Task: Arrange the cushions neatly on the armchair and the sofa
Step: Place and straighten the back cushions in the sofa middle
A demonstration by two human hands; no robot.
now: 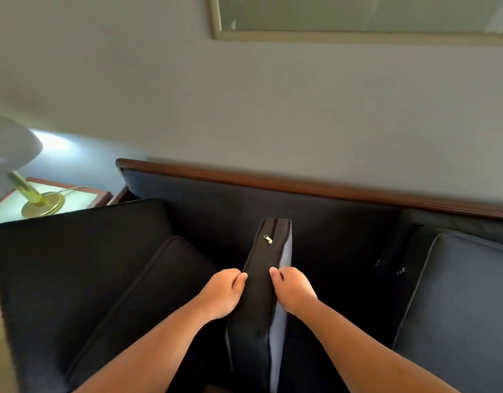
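Both hands grip one dark cushion (260,290) held on edge, narrow zippered side facing up, centre of view over the sofa (301,222). Left hand (222,293) is clamped on the cushion's left face, fingers curled, thumb on the top edge. Right hand (294,290) is clamped on the right face the same way, thumb on the top edge. Hands sit level with each other, cushion between them. Small metal zipper pull (268,239) shows on the top edge, far of the hands. The cushion's right face looks lighter grey.

Sofa is dark fabric with a brown wooden rail (315,185) along the back, against a grey wall (244,95). Left: a large dark cushion (60,265) lies tilted, with a second piped cushion (148,296) leaning on it. Right: a grey-blue seat cushion (465,307) with piping lies flat.

Far left, a side table (83,197) holds a brass lamp (34,197) with a pale shade. A framed picture (358,18) hangs on the wall, top.
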